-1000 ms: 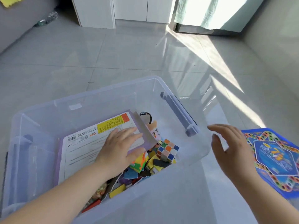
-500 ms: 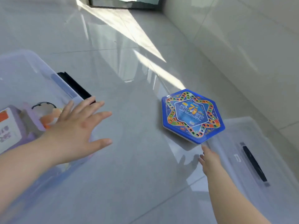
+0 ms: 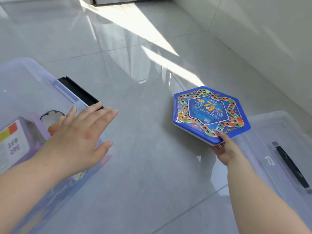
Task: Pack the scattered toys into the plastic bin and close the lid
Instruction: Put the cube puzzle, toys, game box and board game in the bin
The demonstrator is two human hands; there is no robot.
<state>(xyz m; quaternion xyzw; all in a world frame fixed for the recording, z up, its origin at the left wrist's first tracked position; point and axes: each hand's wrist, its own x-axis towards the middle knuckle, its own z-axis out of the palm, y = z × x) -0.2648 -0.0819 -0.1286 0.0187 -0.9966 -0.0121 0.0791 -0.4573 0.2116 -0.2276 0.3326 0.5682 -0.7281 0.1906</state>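
Note:
My right hand (image 3: 224, 150) grips the near edge of a blue hexagonal board game box (image 3: 210, 114) and holds it tilted just above the floor. The clear plastic bin (image 3: 38, 73) stands at the left, with a purple-edged box (image 3: 15, 141) and other toys inside. My left hand (image 3: 81, 137) hovers open, fingers spread, over the bin's right rim next to its black handle (image 3: 79, 92). The clear lid (image 3: 276, 149) with a black latch lies flat on the floor at the right, behind my right arm.
Glossy grey floor tiles (image 3: 143, 174) stretch between the bin and the lid. A pale wall (image 3: 253, 31) runs along the right side. A band of sunlight (image 3: 135, 26) crosses the floor at the back.
My right hand has taken hold of the hexagonal game box and lifted its near edge. My left hand left the bin's inside and now hovers over its right rim. The view swung to the right.

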